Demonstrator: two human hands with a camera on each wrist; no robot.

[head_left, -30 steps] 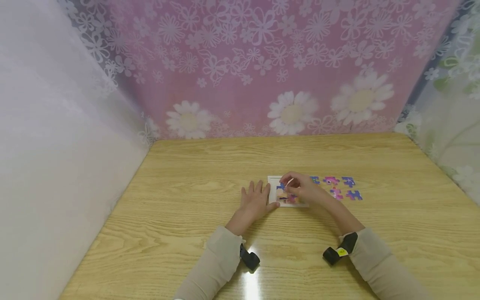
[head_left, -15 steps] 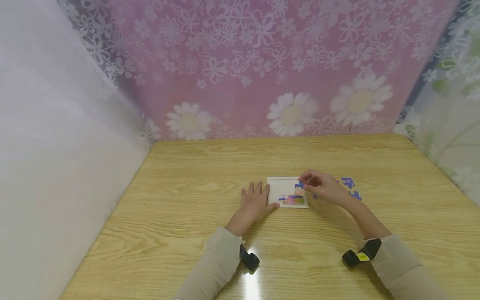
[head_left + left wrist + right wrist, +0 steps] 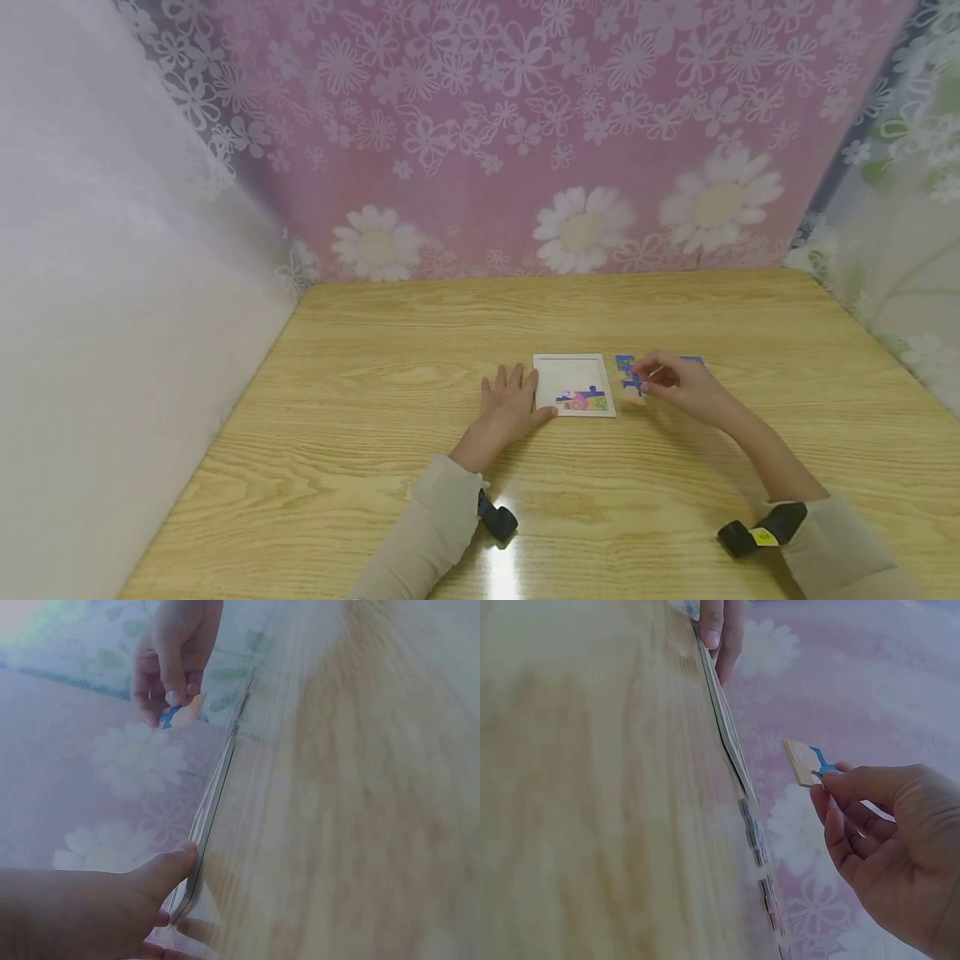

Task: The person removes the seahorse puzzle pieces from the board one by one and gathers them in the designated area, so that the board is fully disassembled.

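Note:
A white puzzle tray (image 3: 572, 361) lies on the table, with a few joined pink, blue and green pieces (image 3: 587, 400) in its lower right corner. My left hand (image 3: 510, 410) rests spread at the tray's left edge, thumb on the near corner. To the right of the tray, my right hand (image 3: 690, 390) pinches a puzzle piece (image 3: 804, 761) between thumb and fingers; the piece is cream and blue. It is held up above the table in the right wrist view. Loose puzzle pieces (image 3: 624, 363) lie just right of the tray, partly hidden behind the right hand.
The wood-grain table (image 3: 390, 350) extends around the tray. A pink flowered curtain (image 3: 480, 192) stands along its back edge, with a pale wall (image 3: 150, 292) on the left and a flowered cloth (image 3: 907, 225) on the right. Each wrist carries a black camera (image 3: 498, 518).
My right hand has moved right, from over the tray to above the loose pieces, carrying the puzzle piece along. My left hand has stayed at the tray's edge.

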